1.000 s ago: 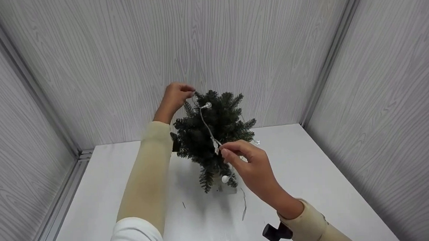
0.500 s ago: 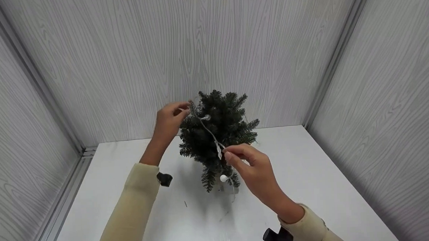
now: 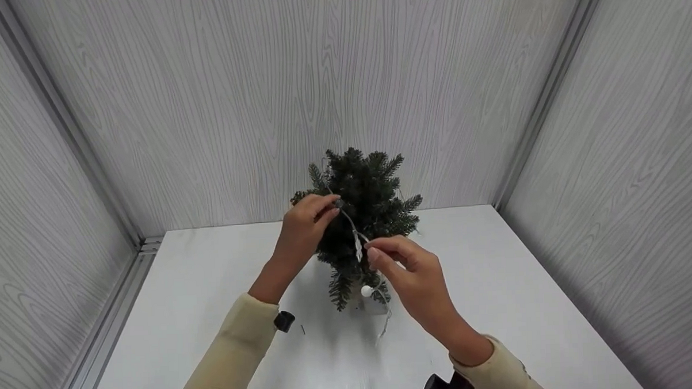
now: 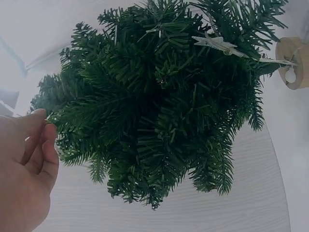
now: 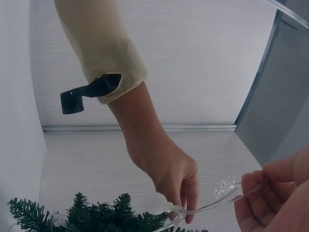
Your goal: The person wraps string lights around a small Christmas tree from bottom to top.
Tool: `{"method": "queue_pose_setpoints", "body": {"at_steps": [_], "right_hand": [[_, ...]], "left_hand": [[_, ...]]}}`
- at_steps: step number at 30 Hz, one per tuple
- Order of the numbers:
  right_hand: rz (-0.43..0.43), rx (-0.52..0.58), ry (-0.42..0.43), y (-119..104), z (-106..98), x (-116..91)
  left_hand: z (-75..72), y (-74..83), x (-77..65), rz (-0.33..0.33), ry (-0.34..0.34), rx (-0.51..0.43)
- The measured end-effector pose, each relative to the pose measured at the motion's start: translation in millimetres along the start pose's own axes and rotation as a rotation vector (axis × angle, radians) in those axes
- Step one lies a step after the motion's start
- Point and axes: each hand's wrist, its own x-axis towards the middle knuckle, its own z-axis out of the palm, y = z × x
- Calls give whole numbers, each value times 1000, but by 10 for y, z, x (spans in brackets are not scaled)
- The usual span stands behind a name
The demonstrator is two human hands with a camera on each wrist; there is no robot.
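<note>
A small artificial Christmas tree (image 3: pixel 369 205) stands on the white table, with string lights (image 3: pixel 351 220) draped over its near side. My right hand (image 3: pixel 415 278) pinches the lights' thin wire between thumb and forefinger; a clear snowflake-shaped light (image 5: pixel 226 186) hangs beside these fingertips. At the tree's upper left, my left hand (image 3: pixel 307 224) pinches the same strand close to a small light. In the left wrist view the left thumb and finger (image 4: pixel 36 118) meet beside a branch tip, and what they hold is barely visible. A round white bulb (image 3: pixel 367 291) dangles low in front.
The tree's round wooden base (image 4: pixel 294 63) shows in the left wrist view, near a star-shaped light (image 4: pixel 217 43). A loose wire end (image 3: pixel 384 325) hangs towards the table (image 3: pixel 476 305). One small dark scrap (image 3: pixel 303 329) lies there. Grey wood-grain panels (image 3: pixel 262 105) enclose the back and sides.
My left hand has come from the tree's upper left down and right along the strand, nearer the right hand. The right hand has barely moved and keeps its pinch.
</note>
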Motion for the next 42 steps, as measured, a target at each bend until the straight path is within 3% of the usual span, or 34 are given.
{"method": "queue_pose_setpoints", "body": {"at_steps": [7,14,21,27,34,37,42], "right_hand": [[-26,-50,-8,34,11,-6],[50,-81,-53,90,32,13],[84,-90,-84,176,49,65],[88,-93,-83,228,67,101],[54,-100,-74,206,95,162],[63,-79,-77,184,118,180],[105,-62,-88,161,171,183]], "left_hand": [[10,-104,241,33,110,-15],[-5,-229,543,26,179,13],[-63,-373,916,-51,228,12],[-181,-425,1183,-127,231,2],[-306,-381,1480,-95,260,22],[-353,-399,1565,-113,265,22],[-463,-478,1600,-213,275,7]]}}
